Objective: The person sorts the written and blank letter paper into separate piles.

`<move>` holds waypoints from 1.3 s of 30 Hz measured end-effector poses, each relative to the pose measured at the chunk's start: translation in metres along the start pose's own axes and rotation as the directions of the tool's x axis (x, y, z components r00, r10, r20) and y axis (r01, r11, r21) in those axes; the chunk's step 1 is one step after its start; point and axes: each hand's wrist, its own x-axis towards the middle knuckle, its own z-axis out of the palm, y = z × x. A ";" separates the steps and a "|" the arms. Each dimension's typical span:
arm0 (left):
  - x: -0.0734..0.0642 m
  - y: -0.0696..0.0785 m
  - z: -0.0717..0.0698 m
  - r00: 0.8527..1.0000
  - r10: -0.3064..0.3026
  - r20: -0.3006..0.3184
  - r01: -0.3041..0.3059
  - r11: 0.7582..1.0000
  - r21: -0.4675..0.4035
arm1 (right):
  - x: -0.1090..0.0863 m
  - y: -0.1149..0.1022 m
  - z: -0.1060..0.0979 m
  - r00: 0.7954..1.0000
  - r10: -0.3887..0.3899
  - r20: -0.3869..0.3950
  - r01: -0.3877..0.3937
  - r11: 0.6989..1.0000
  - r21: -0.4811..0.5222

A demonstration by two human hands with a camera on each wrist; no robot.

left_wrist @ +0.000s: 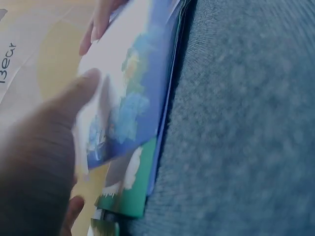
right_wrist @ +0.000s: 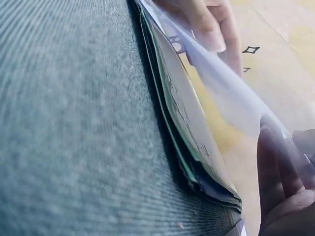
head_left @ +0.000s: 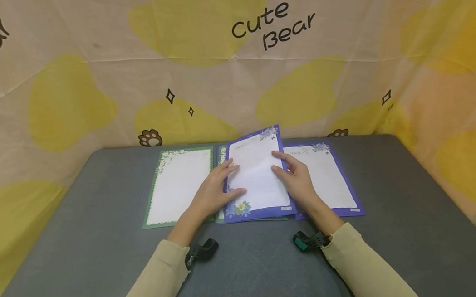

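A white sheet of paper with a blue-purple floral border is raised and tilted over a pile in the middle. My right hand pinches its right edge, with fingers under the paper in the right wrist view. At the left edge, my left hand has its fingers spread over the sheet's front, and its thumb lies against the paper. Below are stacked sheets, among them a green-bordered one. Their layered edges show in the right wrist view.
Flat on the grey table, a green-bordered sheet lies to the left. A second blue-bordered sheet lies to the right, partly behind my right hand. Behind the table hangs a printed cloth.
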 end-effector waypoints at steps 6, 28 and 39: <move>0.001 0.004 -0.001 0.981 -0.183 -0.068 0.169 0.971 -0.170 | -0.001 -0.006 -0.005 0.999 0.043 -0.016 -0.042 0.999 0.018; 0.013 0.034 -0.006 0.970 -0.146 -0.197 0.061 0.922 -0.382 | -0.002 -0.022 -0.037 0.987 0.003 -0.162 -0.032 0.984 -0.175; 0.030 0.069 0.005 0.977 -0.136 -0.167 0.084 0.954 -0.287 | -0.002 -0.021 -0.078 0.960 0.094 -0.262 -0.164 0.951 -0.262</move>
